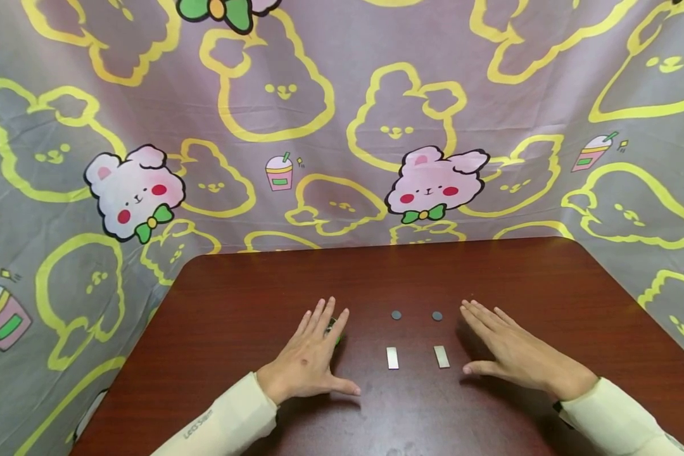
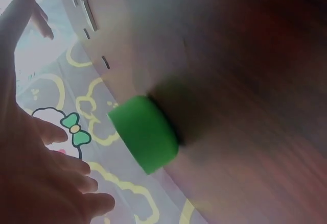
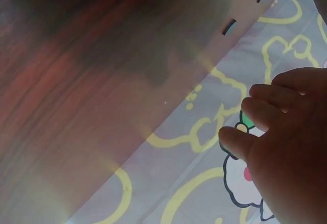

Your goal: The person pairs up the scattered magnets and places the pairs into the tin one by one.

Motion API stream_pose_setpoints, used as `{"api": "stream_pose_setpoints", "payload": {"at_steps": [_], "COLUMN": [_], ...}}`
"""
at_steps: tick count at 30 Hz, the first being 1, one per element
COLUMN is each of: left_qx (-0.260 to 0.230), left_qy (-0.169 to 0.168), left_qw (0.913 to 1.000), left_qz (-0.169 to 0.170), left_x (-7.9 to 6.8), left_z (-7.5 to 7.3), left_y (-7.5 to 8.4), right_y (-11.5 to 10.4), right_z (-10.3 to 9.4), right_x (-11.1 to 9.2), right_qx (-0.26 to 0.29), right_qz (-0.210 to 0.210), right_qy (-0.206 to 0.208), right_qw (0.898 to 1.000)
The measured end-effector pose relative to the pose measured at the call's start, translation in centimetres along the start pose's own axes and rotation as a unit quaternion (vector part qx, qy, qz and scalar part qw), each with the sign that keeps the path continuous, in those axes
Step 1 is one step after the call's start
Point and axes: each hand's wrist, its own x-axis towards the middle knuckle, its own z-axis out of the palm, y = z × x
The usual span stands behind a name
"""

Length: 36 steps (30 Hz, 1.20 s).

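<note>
My left hand (image 1: 308, 358) is spread flat with straight fingers and holds nothing. Partly hidden beneath its fingers is a green round object (image 1: 339, 340) with a dark part on top; in the left wrist view its plain green curved side (image 2: 143, 134) shows, standing on the table. On the right, my right hand (image 1: 513, 347) also has its fingers extended, thumb apart, and grips nothing. Between the hands lie two small dark grey discs, a left disc (image 1: 396, 315) and a right disc (image 1: 437, 316). Nearer to me are two flat silvery rectangular bars, the left bar (image 1: 392, 358) and the right bar (image 1: 441, 356).
A dark reddish-brown wooden table (image 1: 262, 285) with rounded far corners carries everything. Around its back and sides hangs a grey-pink curtain (image 1: 342, 145) printed with cartoon bunnies and drink cups.
</note>
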Motion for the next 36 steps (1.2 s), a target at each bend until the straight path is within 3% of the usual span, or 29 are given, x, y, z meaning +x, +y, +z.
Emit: {"api": "stream_pose_setpoints", "payload": {"at_steps": [11, 16, 22, 28, 36], "left_qx": [-0.018, -0.034, -0.034, -0.074, -0.113], "left_qy": [0.018, 0.013, 0.037, 0.030, 0.037], "left_qw": [0.9989, 0.9981, 0.9958, 0.9942, 0.9905], "left_qz": [0.040, 0.050, 0.077, 0.072, 0.069], "left_x": [0.8, 1.1, 1.2, 1.4, 2.2], "left_z": [0.9, 1.2, 1.9, 2.3, 2.5], "left_y": [0.7, 1.1, 1.5, 1.8, 1.9], "right_y": [-0.1, -0.2, -0.3, -0.4, -0.6], "right_z": [0.5, 0.7, 0.9, 1.2, 1.3], "right_x": [0.5, 0.7, 0.9, 1.2, 1.6], "right_qx": [0.027, 0.035, 0.056, 0.089, 0.133], "right_qz": [-0.040, -0.034, -0.038, -0.059, -0.038], "right_qy": [0.010, 0.008, 0.010, 0.020, -0.006], "right_qw": [0.999, 0.999, 0.998, 0.994, 0.990]}}
